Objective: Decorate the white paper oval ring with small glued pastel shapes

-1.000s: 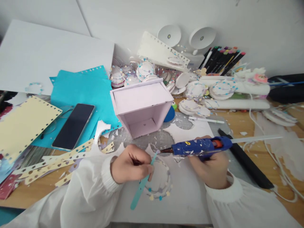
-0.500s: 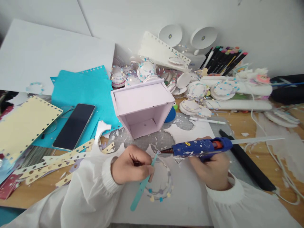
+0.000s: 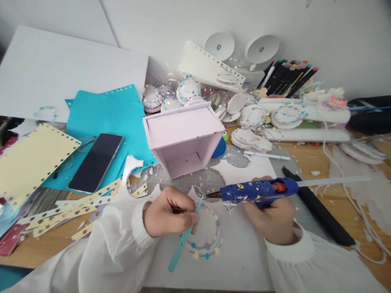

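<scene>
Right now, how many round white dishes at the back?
2: left dish behind the hole-punched cream sheet; right dish beside the marker pens.

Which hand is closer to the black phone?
The left. The left hand, holding the teal tweezers, is just to the right of the phone and a bit nearer the person. The right hand, on the blue glue gun, is much farther right.

The left hand point(image 3: 171, 211) grips teal tweezers point(image 3: 185, 240), their tip apparently meeting the nozzle of the right hand's point(image 3: 271, 217) blue glue gun point(image 3: 247, 191).
</scene>
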Available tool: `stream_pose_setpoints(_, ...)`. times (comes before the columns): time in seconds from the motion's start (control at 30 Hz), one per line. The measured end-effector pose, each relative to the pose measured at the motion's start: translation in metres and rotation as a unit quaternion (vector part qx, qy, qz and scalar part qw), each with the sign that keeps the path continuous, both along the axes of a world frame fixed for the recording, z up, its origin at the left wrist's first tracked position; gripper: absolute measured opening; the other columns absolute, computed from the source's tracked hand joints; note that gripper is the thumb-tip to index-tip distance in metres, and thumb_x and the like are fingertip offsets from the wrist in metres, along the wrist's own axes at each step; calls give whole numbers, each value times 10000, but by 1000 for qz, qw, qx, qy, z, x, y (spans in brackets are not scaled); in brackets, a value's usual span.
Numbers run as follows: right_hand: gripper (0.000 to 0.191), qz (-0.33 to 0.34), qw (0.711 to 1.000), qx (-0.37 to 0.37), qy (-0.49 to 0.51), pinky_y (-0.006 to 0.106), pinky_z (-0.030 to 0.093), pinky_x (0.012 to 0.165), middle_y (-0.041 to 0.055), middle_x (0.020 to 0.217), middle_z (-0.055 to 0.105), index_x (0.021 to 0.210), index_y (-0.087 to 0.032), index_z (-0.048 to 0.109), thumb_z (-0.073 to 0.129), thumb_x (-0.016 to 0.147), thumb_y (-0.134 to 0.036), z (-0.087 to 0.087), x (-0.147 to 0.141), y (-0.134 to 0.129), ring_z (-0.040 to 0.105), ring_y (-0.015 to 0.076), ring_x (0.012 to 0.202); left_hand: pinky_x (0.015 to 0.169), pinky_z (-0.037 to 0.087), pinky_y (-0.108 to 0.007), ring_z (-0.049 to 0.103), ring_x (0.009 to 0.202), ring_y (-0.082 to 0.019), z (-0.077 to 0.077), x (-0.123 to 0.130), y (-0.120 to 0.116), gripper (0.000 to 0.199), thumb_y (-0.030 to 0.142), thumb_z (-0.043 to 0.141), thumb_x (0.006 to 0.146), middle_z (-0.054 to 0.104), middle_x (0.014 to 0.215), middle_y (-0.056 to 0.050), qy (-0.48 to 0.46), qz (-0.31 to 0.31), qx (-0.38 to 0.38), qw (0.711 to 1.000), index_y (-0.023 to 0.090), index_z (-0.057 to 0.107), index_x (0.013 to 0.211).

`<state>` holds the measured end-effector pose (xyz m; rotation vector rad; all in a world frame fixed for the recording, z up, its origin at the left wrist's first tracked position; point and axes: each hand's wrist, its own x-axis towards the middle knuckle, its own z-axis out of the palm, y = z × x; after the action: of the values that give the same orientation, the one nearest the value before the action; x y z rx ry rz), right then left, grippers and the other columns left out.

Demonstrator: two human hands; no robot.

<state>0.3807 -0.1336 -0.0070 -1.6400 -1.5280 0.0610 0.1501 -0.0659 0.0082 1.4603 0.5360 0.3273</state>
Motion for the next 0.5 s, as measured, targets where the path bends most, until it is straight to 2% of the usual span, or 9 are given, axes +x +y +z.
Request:
stream_pose_setpoints(0.23, 78, 4, 999, 15, -32, 317, 505, 548, -6, 555, 606, 649, -236, 541, 610, 683, -244, -3, 1, 0, 625, 203, 572, 397, 232, -254, 323, 395, -79, -3, -2, 0, 344, 293, 541, 803, 445, 423, -8, 7, -14, 9, 1000, 129, 595, 506)
stream_pose_setpoints(0.3, 73, -15, 999, 10, -38, 309, 495, 531, 0, 595, 629, 656, -242, 538, 606, 679, -248, -4, 1, 1, 619, 197, 563, 408, 241, -260, 343, 404, -89, -4, -3, 1, 342, 289, 535, 809, 460, 435, -17, 4, -19, 8, 1000, 132, 599, 511)
stream_pose_setpoints(0.37, 87, -57, 998, 0, -39, 310, 482, 515, -4, 553, 605, 625, -245, 535, 607, 672, -259, -6, 2, 2, 598, 196, 527, 413, 245, -262, 348, 405, -89, -4, -4, 1, 354, 284, 529, 813, 469, 444, -21, -2, -17, 3, 1000, 135, 588, 497)
stream_pose_setpoints(0.5, 213, -199, 977, -44, -62, 349, 452, 505, 10, 456, 511, 548, -236, 518, 641, 657, -372, -8, 10, 8, 555, 225, 469, 402, 223, -251, 317, 388, -74, -5, -4, 2, 342, 265, 528, 815, 447, 425, -4, -15, -4, 3, 1000, 120, 630, 523)
